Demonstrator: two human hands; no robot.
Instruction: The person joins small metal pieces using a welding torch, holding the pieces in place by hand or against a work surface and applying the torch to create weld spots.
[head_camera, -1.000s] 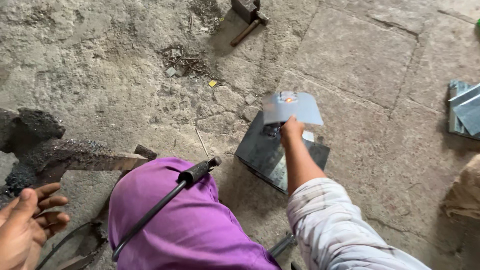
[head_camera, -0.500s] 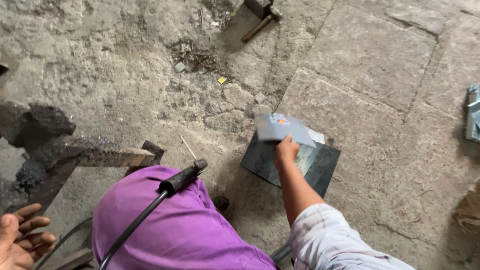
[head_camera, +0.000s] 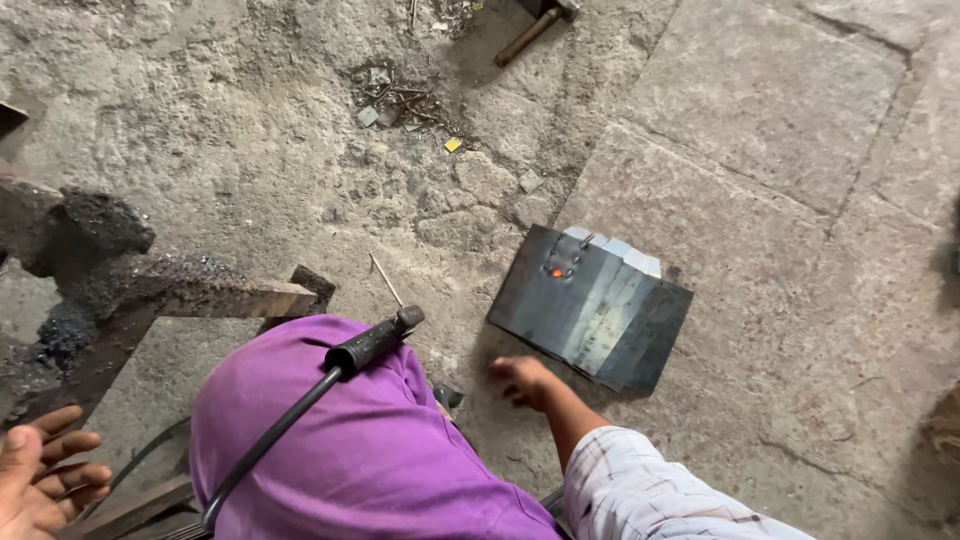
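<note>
My right hand (head_camera: 520, 381) hovers low over the stone floor, fingers loosely curled and holding nothing, just left of a stack of dark metal sheets (head_camera: 590, 305). A small orange glowing spot shows on the top sheet near its far left corner. My left hand (head_camera: 40, 480) rests at the bottom left with fingers spread, holding nothing. A black welding electrode holder (head_camera: 372, 342) with its cable lies across my purple-clad knee (head_camera: 350, 450).
A rough dark metal and wood frame (head_camera: 150, 290) stands at the left. A thin rod (head_camera: 385, 279) lies on the floor beside it. A hammer (head_camera: 530, 30) lies at the top, near small metal debris (head_camera: 400, 95).
My right hand held a light metal sheet above the stack; that sheet now lies on the stack, and the hand has drawn back toward me, empty.
</note>
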